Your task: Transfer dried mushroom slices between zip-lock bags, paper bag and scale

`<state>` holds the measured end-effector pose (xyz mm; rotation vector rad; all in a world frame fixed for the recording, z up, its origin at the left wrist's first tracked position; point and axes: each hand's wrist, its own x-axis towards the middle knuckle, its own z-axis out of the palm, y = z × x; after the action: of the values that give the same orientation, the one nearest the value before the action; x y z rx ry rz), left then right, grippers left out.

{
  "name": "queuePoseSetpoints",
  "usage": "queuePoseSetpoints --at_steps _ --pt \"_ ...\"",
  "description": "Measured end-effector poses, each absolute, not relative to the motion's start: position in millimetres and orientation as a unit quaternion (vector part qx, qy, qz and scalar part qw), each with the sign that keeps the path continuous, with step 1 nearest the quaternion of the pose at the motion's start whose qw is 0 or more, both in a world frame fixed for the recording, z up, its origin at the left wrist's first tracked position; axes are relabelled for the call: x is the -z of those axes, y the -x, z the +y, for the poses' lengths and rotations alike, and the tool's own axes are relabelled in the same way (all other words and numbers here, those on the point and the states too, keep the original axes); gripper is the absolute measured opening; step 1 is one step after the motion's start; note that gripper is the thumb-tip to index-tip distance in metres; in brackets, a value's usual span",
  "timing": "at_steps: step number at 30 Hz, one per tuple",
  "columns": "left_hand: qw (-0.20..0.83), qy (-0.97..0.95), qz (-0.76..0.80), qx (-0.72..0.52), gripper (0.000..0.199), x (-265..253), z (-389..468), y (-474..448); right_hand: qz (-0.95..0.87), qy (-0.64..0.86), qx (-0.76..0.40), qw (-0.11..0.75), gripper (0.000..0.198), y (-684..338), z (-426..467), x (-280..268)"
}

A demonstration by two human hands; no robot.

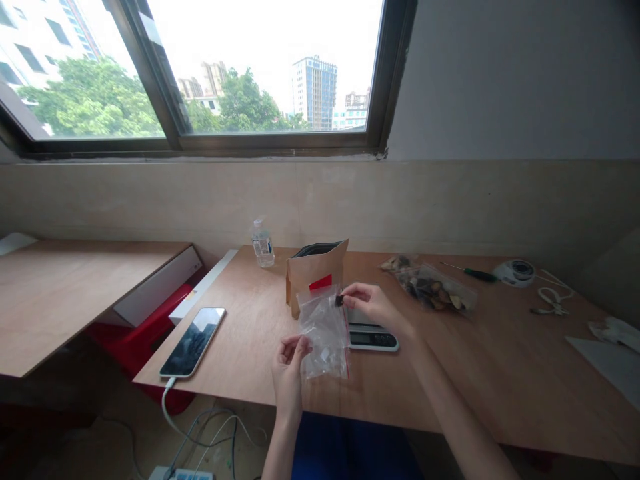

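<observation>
My left hand pinches the left edge of a clear plastic zip bag, which hangs in front of a kraft paper pouch. Between the fingertips of my right hand is a small dark piece, too small to name, close by the bag's upper right corner. Whether my right fingers also touch the bag, I cannot tell. The pouch stands upright, its top open and a red patch on its front. Partly hidden behind the bag and my right hand lies a digital scale with a dark display.
On the wooden table are a water bottle, a charging phone at left, a plastic bag of mixed dark and tan pieces, a screwdriver, a white dome camera and a coiled cable. A red stool stands left.
</observation>
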<state>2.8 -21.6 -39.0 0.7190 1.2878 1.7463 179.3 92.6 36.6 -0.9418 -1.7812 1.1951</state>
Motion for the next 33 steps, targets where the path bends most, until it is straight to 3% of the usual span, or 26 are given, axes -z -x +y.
queuePoseSetpoints --at_steps 8,15,20,23,27,30,33 --pt "0.477 -0.193 0.448 -0.731 0.032 41.8 -27.3 -7.7 -0.735 0.36 -0.218 0.531 0.024 -141.3 132.3 -98.6" --pt "0.505 -0.171 0.419 -0.734 0.034 45.1 -29.4 -8.6 -0.807 0.354 -0.118 0.457 0.02 -117.5 152.5 -88.7" --pt "0.512 -0.186 0.425 -0.723 0.035 47.0 -28.5 -8.2 -0.783 0.354 -0.108 0.5 0.027 -129.9 130.5 -88.5" --pt "0.514 -0.223 0.424 -0.712 0.035 44.2 -27.2 -11.3 -0.726 0.403 -0.168 0.531 0.032 -140.4 104.6 -70.5" --pt "0.506 -0.289 0.435 -0.686 0.032 40.4 -25.4 -18.0 -0.608 0.529 -0.409 0.427 0.044 -155.4 71.5 -24.8" --pt "0.49 -0.317 0.451 -0.675 0.032 37.6 -24.9 -22.6 -0.554 0.462 -0.613 0.321 0.049 -165.0 55.3 -6.4" --pt "0.472 -0.339 0.463 -0.669 0.034 35.1 -25.8 -23.7 -0.482 0.39 -0.727 0.293 0.056 -171.4 48.9 -10.2"
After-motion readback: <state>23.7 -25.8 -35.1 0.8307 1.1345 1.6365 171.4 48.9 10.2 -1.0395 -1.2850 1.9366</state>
